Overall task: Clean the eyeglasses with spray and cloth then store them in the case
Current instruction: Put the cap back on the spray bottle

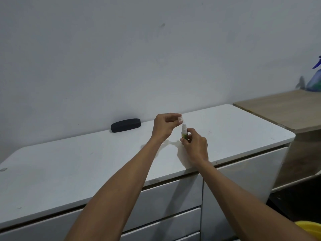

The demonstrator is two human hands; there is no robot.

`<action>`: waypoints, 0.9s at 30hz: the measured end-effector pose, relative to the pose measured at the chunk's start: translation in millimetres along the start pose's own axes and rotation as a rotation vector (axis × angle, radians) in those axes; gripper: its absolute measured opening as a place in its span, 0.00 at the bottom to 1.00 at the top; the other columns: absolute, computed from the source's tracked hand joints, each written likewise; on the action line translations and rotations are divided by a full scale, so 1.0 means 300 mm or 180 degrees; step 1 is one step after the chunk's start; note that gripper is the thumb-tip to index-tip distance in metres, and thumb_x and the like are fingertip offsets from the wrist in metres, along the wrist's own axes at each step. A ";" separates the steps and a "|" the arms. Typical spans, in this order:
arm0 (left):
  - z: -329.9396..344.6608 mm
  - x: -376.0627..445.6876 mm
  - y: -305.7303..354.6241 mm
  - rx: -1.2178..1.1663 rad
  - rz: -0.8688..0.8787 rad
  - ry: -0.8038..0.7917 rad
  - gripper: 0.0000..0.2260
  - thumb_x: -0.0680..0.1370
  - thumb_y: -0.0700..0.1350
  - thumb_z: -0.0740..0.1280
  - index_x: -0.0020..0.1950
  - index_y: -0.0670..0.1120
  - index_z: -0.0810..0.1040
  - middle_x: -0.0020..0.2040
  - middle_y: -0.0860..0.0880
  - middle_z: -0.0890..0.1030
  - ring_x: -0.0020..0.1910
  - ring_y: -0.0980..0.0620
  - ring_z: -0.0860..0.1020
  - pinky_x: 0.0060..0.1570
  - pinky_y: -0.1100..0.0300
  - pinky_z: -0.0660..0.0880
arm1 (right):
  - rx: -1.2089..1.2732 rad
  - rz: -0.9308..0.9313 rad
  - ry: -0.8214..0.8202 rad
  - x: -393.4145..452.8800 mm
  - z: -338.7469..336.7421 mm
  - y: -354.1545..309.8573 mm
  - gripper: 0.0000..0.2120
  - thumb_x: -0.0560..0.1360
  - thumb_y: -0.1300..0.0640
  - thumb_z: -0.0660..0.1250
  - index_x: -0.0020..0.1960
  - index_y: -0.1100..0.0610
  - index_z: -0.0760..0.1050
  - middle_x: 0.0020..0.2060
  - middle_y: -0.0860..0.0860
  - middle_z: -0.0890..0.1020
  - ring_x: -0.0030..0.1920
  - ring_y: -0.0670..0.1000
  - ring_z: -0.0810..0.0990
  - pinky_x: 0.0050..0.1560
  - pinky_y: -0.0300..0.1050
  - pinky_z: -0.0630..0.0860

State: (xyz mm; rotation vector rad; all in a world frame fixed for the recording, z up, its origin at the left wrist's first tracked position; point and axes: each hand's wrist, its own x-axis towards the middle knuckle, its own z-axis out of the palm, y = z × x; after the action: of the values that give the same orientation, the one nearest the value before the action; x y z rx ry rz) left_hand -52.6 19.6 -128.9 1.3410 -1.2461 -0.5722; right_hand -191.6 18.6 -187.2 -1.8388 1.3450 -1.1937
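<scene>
A small white spray bottle (184,131) with a green label stands upright on the white cabinet top (86,162). My right hand (195,146) grips its lower body. My left hand (165,126) is pinched on the bottle's clear cap (180,119), held just above the nozzle. A closed black eyeglass case (125,125) lies against the wall, to the left of my hands. No eyeglasses or cloth are in view.
White drawers (170,197) front the cabinet below its top. A lower wooden surface (286,108) adjoins on the right, with a blue trigger sprayer (315,79) at the frame edge. A yellow object (309,230) shows at the bottom right corner.
</scene>
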 end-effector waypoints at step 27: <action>-0.177 -0.079 -0.151 0.2076 -0.0356 0.0356 0.25 0.78 0.55 0.71 0.71 0.45 0.76 0.64 0.46 0.81 0.64 0.47 0.78 0.63 0.53 0.74 | 0.0052 -0.0033 0.0020 0.005 0.002 0.026 0.17 0.79 0.55 0.71 0.67 0.55 0.78 0.57 0.54 0.86 0.54 0.56 0.84 0.56 0.50 0.77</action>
State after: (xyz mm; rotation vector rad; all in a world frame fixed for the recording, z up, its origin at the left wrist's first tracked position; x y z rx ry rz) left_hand 2.0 51.6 -166.8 1.9628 -1.3244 -0.1551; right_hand -194.3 14.6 -193.5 -1.8341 1.3269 -1.2134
